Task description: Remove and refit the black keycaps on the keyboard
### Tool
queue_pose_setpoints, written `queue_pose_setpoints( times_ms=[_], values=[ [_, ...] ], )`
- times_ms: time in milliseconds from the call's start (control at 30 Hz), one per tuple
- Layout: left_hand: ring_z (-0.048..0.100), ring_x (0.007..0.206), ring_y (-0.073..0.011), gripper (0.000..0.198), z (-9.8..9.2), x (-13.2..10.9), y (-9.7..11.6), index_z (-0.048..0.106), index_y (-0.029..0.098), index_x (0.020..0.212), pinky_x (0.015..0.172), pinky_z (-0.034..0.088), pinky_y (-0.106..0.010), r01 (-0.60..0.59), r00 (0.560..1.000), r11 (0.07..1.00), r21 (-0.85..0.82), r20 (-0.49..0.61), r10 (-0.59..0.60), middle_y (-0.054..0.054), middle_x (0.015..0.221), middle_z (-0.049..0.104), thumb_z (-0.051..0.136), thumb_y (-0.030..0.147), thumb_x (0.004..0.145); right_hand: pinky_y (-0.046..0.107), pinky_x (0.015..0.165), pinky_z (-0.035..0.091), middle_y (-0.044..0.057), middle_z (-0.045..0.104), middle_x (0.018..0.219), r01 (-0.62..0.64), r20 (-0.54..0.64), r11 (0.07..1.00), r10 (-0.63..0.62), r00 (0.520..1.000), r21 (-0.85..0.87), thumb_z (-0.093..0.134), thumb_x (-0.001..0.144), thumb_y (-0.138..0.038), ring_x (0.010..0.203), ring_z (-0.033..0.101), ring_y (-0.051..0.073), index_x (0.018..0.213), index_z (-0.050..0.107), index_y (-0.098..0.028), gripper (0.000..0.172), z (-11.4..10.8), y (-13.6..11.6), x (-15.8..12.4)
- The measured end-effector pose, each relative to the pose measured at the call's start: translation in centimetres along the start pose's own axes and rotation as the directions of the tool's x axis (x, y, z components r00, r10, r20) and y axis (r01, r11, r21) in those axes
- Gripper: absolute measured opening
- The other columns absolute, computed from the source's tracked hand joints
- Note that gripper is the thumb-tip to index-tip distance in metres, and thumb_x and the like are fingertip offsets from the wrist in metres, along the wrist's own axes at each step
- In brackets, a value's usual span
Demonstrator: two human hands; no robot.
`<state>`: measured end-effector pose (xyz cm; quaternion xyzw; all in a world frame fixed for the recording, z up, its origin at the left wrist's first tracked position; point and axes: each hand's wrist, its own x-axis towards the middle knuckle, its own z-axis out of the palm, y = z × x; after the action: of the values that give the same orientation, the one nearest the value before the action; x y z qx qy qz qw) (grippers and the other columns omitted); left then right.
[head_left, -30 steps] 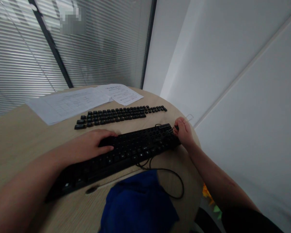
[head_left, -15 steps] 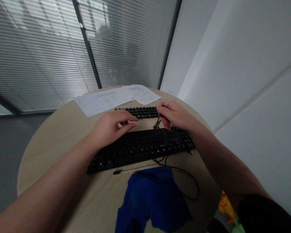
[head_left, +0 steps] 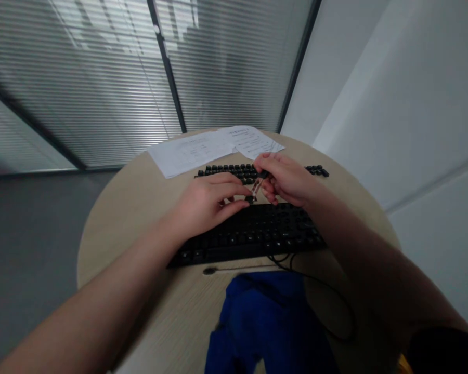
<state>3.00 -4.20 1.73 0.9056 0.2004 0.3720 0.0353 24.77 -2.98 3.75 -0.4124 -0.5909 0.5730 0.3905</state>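
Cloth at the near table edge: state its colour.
The cloth is plain deep blue; the head view shows it best, just in front of the keyboard.

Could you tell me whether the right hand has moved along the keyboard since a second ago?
Yes. The right hand has gone from the right end of the keyboard leftward to its far edge, meeting the left hand.

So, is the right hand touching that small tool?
Touching: the head view shows the right hand pinching the tool between its fingertips.
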Motion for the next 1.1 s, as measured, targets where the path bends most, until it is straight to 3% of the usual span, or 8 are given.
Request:
queue_pose_setpoints(
  times_ms=[133,433,667,767,867,967,1033,1100],
  values=[
    [0.072,0.089,-0.0172,0.013,0.3,0.0,0.1,0.075,0.018,0.103,0.079,0.057,-0.028,0.020,0.999,0.999,-0.039,0.029,-0.019,-0.007,0.099,0.075,0.066,0.026,0.099,0.018,0.030,0.036,-0.009,0.048,0.041,-0.050,-0.004,0.998,0.050,0.999,0.041,0.058,0.093,-0.032,0.031,0.046,0.011,0.084,0.046,-0.025,0.017,0.0,0.3,0.1],
    [0.069,0.084,-0.0164,0.012,0.5,0.1,0.2,0.074,0.016,0.100,0.077,0.056,-0.030,0.099,0.990,0.986,-0.133,0.111,-0.085,-0.006,0.095,0.073,0.064,0.023,0.098,0.019,0.032,0.032,-0.007,0.045,0.041,-0.130,0.010,0.990,0.131,0.991,-0.052,0.051,0.097,-0.037,0.032,0.044,0.012,0.084,0.048,-0.024,0.018,-0.5,0.5,0.2],
    [0.068,0.078,-0.0125,0.010,0.0,0.0,0.1,0.074,0.016,0.098,0.069,0.056,-0.024,0.154,0.987,0.973,-0.171,-0.009,-0.158,-0.005,0.096,0.073,0.067,0.023,0.096,0.021,0.037,0.020,-0.007,0.030,0.043,-0.137,-0.069,0.988,0.132,0.989,-0.074,0.039,0.102,-0.032,0.037,0.026,0.009,0.071,0.045,-0.023,0.033,-1.8,0.0,0.7],
    [0.068,0.076,-0.0119,0.012,0.0,-0.1,-0.1,0.074,0.016,0.101,0.066,0.056,-0.023,0.147,0.985,0.978,-0.150,-0.071,-0.159,-0.006,0.096,0.073,0.067,0.024,0.096,0.024,0.046,0.033,-0.001,0.046,0.055,-0.050,-0.130,0.959,0.014,0.991,-0.279,0.034,0.107,-0.037,0.047,0.039,0.011,0.067,0.053,-0.020,0.047,-2.7,-0.3,0.6],
    [0.067,0.073,-0.0118,0.012,0.3,-0.2,-0.4,0.074,0.016,0.100,0.067,0.056,-0.025,0.109,0.989,0.991,-0.082,-0.088,-0.116,-0.006,0.095,0.073,0.066,0.025,0.098,0.026,0.064,0.047,0.005,0.062,0.079,0.067,0.017,0.921,-0.066,0.998,-0.383,0.043,0.106,-0.036,0.069,0.056,0.013,0.076,0.064,-0.018,0.041,-2.9,-0.7,0.1],
    [0.066,0.072,-0.0120,0.012,0.7,-0.3,-0.4,0.074,0.016,0.099,0.066,0.056,-0.025,0.069,0.991,0.997,-0.046,-0.112,-0.074,-0.006,0.093,0.073,0.066,0.025,0.099,0.026,0.060,0.045,0.002,0.061,0.080,0.057,0.184,0.936,0.009,0.983,-0.349,0.051,0.103,-0.035,0.064,0.053,0.012,0.097,0.069,-0.017,0.027,-2.8,-0.9,-0.4],
    [0.067,0.073,-0.0127,0.013,0.9,-0.3,-0.4,0.073,0.015,0.100,0.066,0.056,-0.025,0.044,0.990,0.999,-0.027,-0.134,-0.048,-0.006,0.093,0.073,0.065,0.025,0.099,0.026,0.056,0.041,-0.001,0.061,0.078,0.083,0.245,0.914,0.018,0.969,-0.398,0.057,0.101,-0.040,0.058,0.049,0.011,0.109,0.072,-0.018,0.028,-2.8,-1.1,-0.6],
    [0.069,0.076,-0.0138,0.012,1.0,-0.4,-0.3,0.073,0.016,0.100,0.067,0.057,-0.026,0.022,0.988,1.000,-0.003,-0.152,-0.023,-0.007,0.093,0.073,0.065,0.025,0.100,0.028,0.066,0.045,0.001,0.069,0.085,0.165,0.293,0.870,-0.024,0.956,-0.464,0.066,0.095,-0.042,0.067,0.056,0.013,0.114,0.074,-0.019,0.031,-2.8,-1.3,-0.7]
  ],
)
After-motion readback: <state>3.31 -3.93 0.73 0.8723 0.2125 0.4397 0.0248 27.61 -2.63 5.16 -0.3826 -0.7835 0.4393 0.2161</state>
